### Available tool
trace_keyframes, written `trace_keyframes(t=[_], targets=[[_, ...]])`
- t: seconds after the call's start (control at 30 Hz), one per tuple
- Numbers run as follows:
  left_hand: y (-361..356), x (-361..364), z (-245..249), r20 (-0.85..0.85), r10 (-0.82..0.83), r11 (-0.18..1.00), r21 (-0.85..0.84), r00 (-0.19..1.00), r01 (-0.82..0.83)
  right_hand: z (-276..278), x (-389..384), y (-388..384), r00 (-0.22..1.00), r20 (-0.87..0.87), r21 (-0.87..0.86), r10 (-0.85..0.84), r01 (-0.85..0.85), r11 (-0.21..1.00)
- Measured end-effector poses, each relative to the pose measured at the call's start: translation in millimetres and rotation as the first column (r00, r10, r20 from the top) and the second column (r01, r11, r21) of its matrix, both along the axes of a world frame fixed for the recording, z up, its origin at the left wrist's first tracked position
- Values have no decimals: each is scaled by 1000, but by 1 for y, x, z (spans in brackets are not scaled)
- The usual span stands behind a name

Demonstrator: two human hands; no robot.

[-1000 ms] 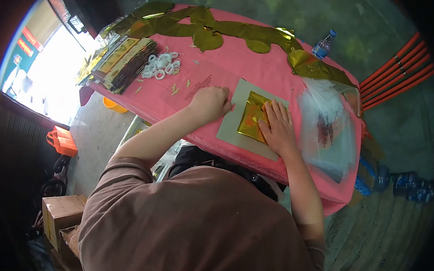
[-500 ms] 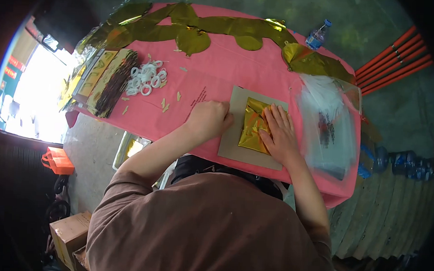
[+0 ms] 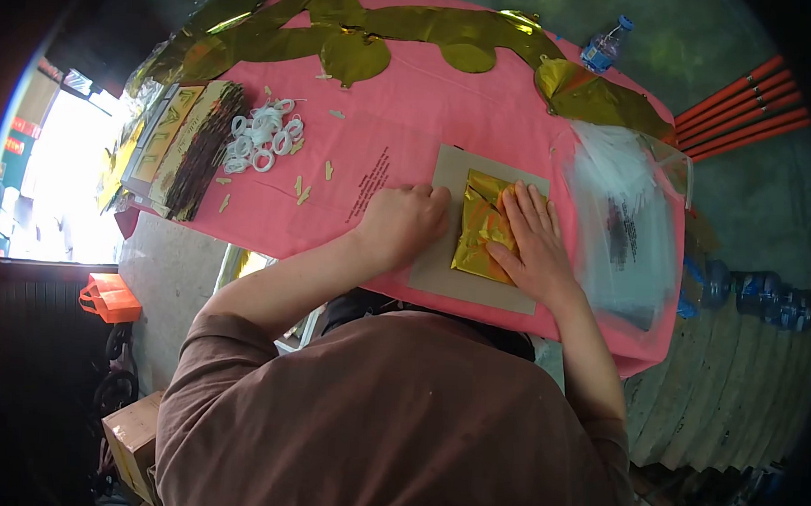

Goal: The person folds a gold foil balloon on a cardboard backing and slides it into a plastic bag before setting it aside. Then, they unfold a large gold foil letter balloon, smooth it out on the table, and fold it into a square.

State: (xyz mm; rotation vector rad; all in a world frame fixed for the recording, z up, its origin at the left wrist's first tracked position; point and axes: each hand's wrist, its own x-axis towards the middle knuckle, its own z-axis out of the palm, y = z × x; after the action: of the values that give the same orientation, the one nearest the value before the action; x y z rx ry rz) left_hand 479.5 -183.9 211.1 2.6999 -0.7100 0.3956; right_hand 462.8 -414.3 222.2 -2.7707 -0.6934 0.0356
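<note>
My right hand (image 3: pixel 537 245) lies flat with fingers stretched on a folded gold foil packet (image 3: pixel 479 222). The packet rests on a grey-brown cardboard sheet (image 3: pixel 433 277). At the sheet's left edge my left hand (image 3: pixel 405 220) is closed in a fist; whatever its fingers hold, if anything, is hidden. Just left of that fist lies a thin clear plastic bag (image 3: pixel 370 181) with dark printed text.
A pink-covered table (image 3: pixel 412 100) carries white ribbon rolls (image 3: pixel 264 136), small gold pieces, a row of packed cards (image 3: pixel 188 149), clear bags (image 3: pixel 619 226) and flat gold foil balloons (image 3: pixel 355 59). A water bottle (image 3: pixel 606 45) stands at the far right.
The view has shifted slightly. My right hand stays flat on the gold packet, and my left fist stays by the cardboard sheet's left edge.
</note>
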Motion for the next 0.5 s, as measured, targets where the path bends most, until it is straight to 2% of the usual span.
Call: trace_keyframes(t=[0.07, 0.13, 0.23, 0.43, 0.5], targets=[[0, 8, -3, 0, -3, 1000, 7, 1000, 3, 4, 2, -1, 1000, -22, -1, -2, 2, 1000], [1, 14, -4, 2, -10, 1000, 13, 1000, 10, 9, 3, 0, 992, -126, 37, -8, 13, 999], [1, 19, -3, 0, -21, 998, 55, 1000, 21, 16, 1, -2, 989, -139, -42, 50, -57, 998], [2, 13, 2, 20, -16, 998, 65, 1000, 15, 8, 1, -2, 994, -96, -55, 46, -52, 997], [-1, 11, 7, -61, -25, 994, 108, 998, 31, 7, 1, -2, 994, -97, -49, 46, -51, 998]])
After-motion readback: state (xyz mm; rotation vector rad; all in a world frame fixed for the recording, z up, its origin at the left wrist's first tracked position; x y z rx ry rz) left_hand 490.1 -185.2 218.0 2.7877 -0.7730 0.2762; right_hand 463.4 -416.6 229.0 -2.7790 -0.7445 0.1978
